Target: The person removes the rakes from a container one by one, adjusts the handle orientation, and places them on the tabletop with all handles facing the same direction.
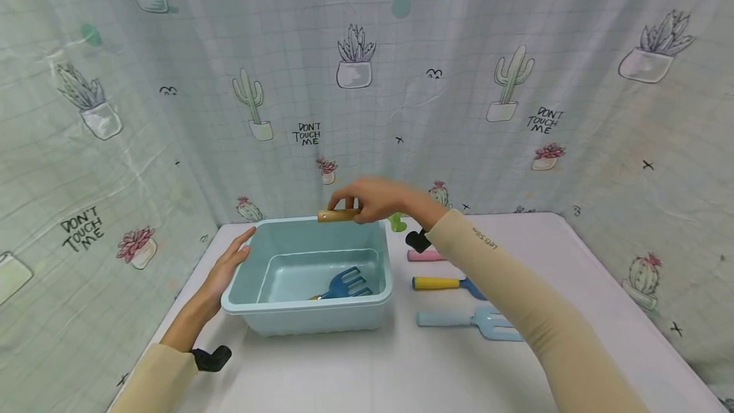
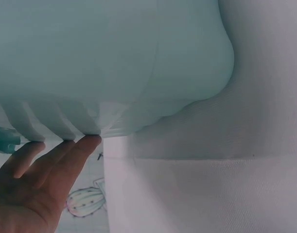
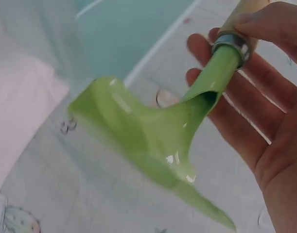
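My right hand (image 1: 378,199), above the back right rim of a light blue basin (image 1: 309,316), grips the wooden handle (image 1: 338,215) of a garden tool. Its broad, glossy green head (image 3: 153,128) hangs outside the basin's right side, joined to the handle by a metal collar (image 3: 232,48). Fairly straight fingers of my left hand (image 1: 225,269) touch the basin's left side; the left wrist view shows fingertips (image 2: 92,141) against its outer wall. In the basin lies a blue hand fork (image 1: 344,284), its handle mostly hidden by the front wall.
Right of the basin lie a pink handle (image 1: 425,255), a yellow-handled tool (image 1: 438,283) with a blue head, and a light blue fork (image 1: 487,322). My right forearm partly covers them. A cactus-print curtain (image 1: 355,120) surrounds the white table (image 1: 367,375).
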{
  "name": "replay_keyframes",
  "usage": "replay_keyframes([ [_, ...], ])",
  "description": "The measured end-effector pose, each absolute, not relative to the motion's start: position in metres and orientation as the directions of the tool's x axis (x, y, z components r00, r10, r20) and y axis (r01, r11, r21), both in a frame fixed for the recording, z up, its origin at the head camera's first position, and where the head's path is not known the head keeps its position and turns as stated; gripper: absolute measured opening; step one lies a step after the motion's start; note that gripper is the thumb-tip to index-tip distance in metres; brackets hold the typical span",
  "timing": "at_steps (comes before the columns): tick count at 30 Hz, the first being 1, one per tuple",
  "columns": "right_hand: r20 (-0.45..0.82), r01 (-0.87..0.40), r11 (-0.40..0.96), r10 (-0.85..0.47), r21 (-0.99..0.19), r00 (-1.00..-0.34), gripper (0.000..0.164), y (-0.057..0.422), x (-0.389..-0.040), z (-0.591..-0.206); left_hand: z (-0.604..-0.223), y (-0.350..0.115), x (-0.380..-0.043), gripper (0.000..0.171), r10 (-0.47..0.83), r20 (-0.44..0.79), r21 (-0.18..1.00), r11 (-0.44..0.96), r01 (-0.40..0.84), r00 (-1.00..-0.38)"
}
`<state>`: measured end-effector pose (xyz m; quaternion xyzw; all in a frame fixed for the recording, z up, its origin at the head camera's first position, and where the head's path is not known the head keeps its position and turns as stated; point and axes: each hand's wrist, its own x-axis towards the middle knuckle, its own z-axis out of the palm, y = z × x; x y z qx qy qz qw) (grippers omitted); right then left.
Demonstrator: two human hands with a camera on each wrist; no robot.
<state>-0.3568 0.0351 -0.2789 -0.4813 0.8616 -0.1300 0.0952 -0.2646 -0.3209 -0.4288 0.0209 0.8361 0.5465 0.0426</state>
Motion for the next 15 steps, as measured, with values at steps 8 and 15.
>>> replay_keyframes([
  [8, -0.003, -0.769, 0.542, -0.818, -0.340, -0.575, 0.043, 0.088, -0.354, -0.272, -0.428, -0.324, -0.264, 0.064, 0.078, -0.043, 0.910, 0.414, -0.007, -0.996],
  [15, 0.031, -0.761, 0.585, -0.787, -0.281, -0.616, 0.041, 0.141, -0.351, -0.287, -0.429, -0.323, -0.264, 0.065, 0.083, -0.043, 0.919, 0.395, -0.007, -0.996],
])
